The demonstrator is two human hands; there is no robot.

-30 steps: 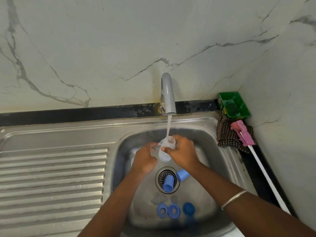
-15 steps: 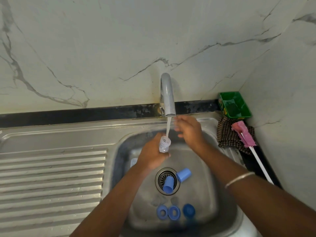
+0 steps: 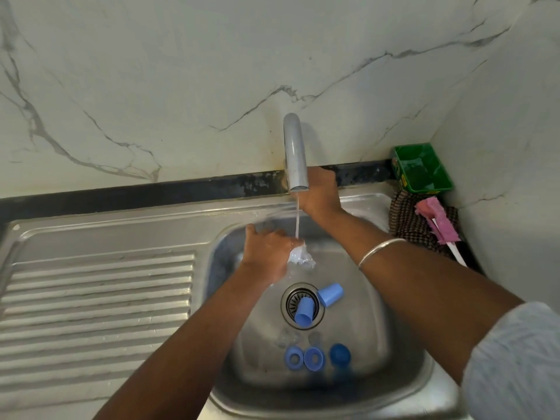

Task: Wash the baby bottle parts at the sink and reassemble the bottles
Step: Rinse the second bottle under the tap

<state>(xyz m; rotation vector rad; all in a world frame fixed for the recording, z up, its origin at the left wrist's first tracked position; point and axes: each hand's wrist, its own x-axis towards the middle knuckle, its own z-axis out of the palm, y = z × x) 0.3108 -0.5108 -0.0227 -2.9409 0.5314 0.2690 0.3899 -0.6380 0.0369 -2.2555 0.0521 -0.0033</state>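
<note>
Bottle part: you hold a clear baby bottle part (image 3: 298, 256) under the thin stream, over the sink basin (image 3: 375, 313), above the drain.
Left hand: your left hand (image 3: 266, 253) has its fingers clenched round that clear part.
Right hand: your right hand (image 3: 318, 192) has left the part since a second ago and now sits behind the tap spout (image 3: 295, 153), at its base. You cannot tell from this view whether its fingers are closed on a handle.
Change: the stream looks thinner than half a second ago; judged, you are shutting off or trimming the water, so this rinse is near its end.
Task standing: two blue caps (image 3: 316, 301) lie at the drain and three blue rings (image 3: 315, 358) lie on the near basin floor. No bottle is reassembled yet.
Edges: the basin rim runs close behind your left knuckles, and the wall stands just behind your right hand.
Open room: the ribbed drainboard (image 3: 97, 304) on the left offers space to set rinsed parts.
Right corner: a green tray (image 3: 421, 168), a checked cloth (image 3: 409, 222) and a pink brush (image 3: 436, 221) crowd that side; keep your forearm off them.
</note>
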